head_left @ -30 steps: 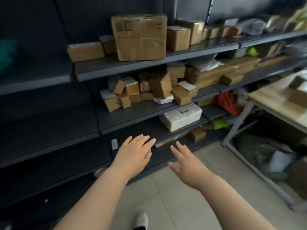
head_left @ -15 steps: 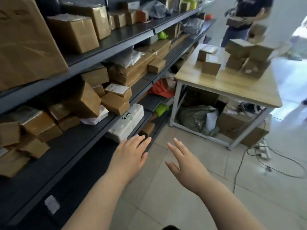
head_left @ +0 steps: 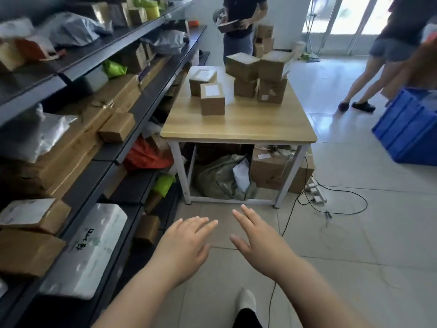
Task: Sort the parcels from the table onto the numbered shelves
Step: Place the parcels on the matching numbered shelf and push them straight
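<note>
A wooden table [head_left: 238,129] stands ahead with several brown cardboard parcels on its far half. The nearest parcel [head_left: 212,98] bears a white label, and a stack of boxes [head_left: 257,74] rises behind it to the right. Dark metal shelves [head_left: 132,119] run along the left, loaded with boxes and bags. My left hand [head_left: 186,245] and my right hand [head_left: 255,237] hover empty over the floor, fingers spread, well short of the table.
Under the table lie a green sack [head_left: 220,178] and a cardboard box [head_left: 272,169]. Cables [head_left: 331,209] trail on the floor right of the table. A blue crate [head_left: 409,129] sits at the right. One person [head_left: 241,22] stands behind the table and another [head_left: 383,50] walks at the right.
My view has swung right from the shelves to face the table. Both hands stay empty and held out in front of me.
</note>
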A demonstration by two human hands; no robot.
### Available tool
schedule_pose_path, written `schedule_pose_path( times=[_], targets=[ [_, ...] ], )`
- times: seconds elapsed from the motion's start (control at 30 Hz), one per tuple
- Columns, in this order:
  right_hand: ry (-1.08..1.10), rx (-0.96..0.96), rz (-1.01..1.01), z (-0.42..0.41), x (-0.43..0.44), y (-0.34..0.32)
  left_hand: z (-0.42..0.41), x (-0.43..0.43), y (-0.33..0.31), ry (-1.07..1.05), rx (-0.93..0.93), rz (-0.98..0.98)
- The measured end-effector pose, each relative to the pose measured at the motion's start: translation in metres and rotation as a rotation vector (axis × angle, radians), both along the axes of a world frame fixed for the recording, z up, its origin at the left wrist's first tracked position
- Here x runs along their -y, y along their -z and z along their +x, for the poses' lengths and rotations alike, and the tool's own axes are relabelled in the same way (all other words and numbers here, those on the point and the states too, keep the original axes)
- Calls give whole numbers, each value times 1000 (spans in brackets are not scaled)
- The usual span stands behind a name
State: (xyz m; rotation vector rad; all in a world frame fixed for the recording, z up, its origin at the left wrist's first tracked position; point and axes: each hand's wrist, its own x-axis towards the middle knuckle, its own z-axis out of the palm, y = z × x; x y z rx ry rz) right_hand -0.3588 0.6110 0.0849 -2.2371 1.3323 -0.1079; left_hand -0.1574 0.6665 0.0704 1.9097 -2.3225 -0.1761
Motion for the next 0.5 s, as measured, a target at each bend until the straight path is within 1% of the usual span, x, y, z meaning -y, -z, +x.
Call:
schedule_pose_path(
  times=[0.13,0.27,0.4,0.5],
  targets=[
    [61,-9,-21,-32,99,-25,-19,105,-23,8,-19,-87],
    [110,7,-31,-52,183,-48,-31,186,-46,-73,-53,-143],
    [125,27,-15,-56,233,-52,-34,237,-43,-89,-93,-146],
    [115,25,12,-53,264,-47,-31,272,-38,-99,-83,-115]
  ],
)
